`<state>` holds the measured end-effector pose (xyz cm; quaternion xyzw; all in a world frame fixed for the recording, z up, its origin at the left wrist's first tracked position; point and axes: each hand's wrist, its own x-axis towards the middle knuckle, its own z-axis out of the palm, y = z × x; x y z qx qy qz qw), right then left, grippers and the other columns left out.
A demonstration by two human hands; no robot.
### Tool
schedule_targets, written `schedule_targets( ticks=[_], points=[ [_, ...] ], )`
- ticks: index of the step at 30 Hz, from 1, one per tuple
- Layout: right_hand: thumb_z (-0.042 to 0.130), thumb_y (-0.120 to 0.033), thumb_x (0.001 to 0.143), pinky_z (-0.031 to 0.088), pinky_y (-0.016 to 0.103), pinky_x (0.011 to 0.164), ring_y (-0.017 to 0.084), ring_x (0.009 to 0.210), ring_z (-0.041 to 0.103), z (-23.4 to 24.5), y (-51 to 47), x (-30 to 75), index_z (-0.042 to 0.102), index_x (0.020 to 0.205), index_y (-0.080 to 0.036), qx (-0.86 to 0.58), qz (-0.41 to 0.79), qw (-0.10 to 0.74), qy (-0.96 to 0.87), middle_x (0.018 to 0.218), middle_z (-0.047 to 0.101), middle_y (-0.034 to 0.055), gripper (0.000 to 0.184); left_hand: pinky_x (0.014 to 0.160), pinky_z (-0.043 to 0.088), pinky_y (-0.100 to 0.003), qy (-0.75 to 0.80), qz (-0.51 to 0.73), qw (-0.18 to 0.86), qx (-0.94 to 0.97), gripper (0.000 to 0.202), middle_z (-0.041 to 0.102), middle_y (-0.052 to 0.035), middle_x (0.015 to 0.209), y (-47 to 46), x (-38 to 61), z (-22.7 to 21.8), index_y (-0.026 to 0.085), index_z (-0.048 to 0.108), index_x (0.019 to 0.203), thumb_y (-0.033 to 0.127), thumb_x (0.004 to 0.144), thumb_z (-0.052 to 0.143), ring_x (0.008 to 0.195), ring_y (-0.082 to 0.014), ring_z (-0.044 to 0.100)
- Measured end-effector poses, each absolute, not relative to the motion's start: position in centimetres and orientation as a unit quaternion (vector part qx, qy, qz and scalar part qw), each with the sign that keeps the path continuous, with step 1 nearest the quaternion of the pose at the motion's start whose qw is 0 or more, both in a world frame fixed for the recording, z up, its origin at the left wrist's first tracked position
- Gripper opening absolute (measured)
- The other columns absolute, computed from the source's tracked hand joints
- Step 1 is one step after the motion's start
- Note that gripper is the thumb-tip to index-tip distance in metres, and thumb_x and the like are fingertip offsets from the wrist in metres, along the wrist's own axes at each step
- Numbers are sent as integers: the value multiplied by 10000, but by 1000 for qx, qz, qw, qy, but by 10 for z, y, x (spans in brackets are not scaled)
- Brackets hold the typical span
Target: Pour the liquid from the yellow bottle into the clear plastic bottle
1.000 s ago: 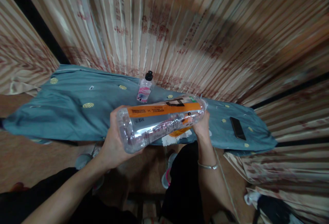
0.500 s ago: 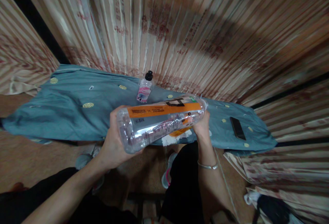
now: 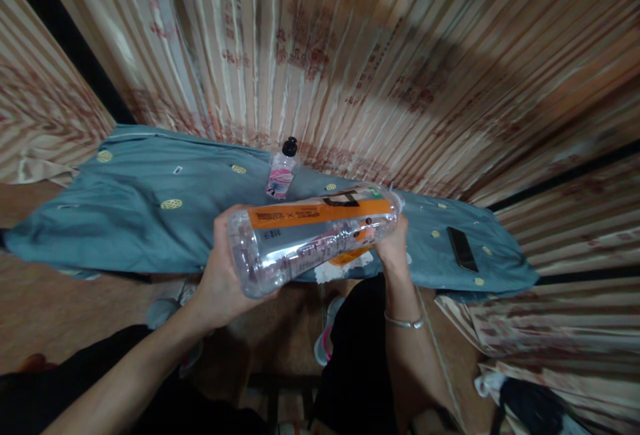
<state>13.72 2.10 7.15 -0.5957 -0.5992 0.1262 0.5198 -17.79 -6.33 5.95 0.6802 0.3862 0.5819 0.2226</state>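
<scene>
A large clear plastic bottle with an orange label lies sideways in the air in front of me. My left hand is wrapped round its base end. My right hand grips the neck end, the fingers curled behind it and the cap hidden. The bottle hangs just above the near edge of a table covered with a blue-green cloth with yellow dots.
A small bottle with a black cap and pink label stands on the cloth by the curtain. A dark phone lies on the cloth to the right. A striped pinkish curtain hangs behind the table. My legs in dark trousers and shoes are below.
</scene>
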Motion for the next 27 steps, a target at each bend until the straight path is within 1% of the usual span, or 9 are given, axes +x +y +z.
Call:
schedule_targets(
  ticks=[4,7,10,15,20,23,27],
  points=[
    [696,-411,745,663,441,858,321,901,795,70,22,138,718,941,-279,-595,128,519,-600,985,867,97,237,986,777,-539,389,565,228,691,1033,782,-127,1359,-63,-181,63,331,471,1579,361,711,1030,1176,-389,869],
    [696,-414,752,656,424,826,309,871,792,68,23,139,711,920,-281,-599,132,517,-598,956,869,82,214,982,778,-545,388,562,240,690,1050,785,-121,1357,-63,-181,64,333,465,1581,347,699,1034,1170,-390,871],
    [695,-404,754,640,393,789,283,829,777,65,24,141,709,905,-279,-599,129,521,-594,914,861,62,197,986,776,-560,386,567,238,688,1097,781,-126,1367,-62,-182,64,321,471,1581,387,662,1066,1177,-407,869],
    [704,-415,750,633,385,777,273,809,766,62,25,142,689,849,-285,-588,120,526,-603,896,850,59,164,968,782,-530,382,571,238,686,1041,790,-115,1346,-61,-183,64,321,486,1567,373,692,1048,1167,-390,877],
    [713,-406,745,627,392,764,271,786,751,60,24,144,686,857,-283,-595,126,521,-598,888,845,58,168,940,787,-530,392,578,226,679,1056,799,-111,1332,-61,-180,61,319,482,1566,344,669,1038,1136,-392,883],
    [721,-398,743,637,396,792,270,804,753,59,25,145,700,870,-277,-599,129,519,-596,905,846,64,177,944,784,-512,396,575,224,680,1068,808,-95,1325,-62,-179,59,330,464,1579,326,669,1023,1130,-378,885],
    [715,-409,744,653,406,831,284,856,777,60,26,143,713,894,-274,-589,129,529,-597,934,856,75,202,946,784,-491,395,566,222,689,1044,810,-84,1329,-62,-182,61,340,461,1583,345,698,1014,1123,-360,887]
  ],
)
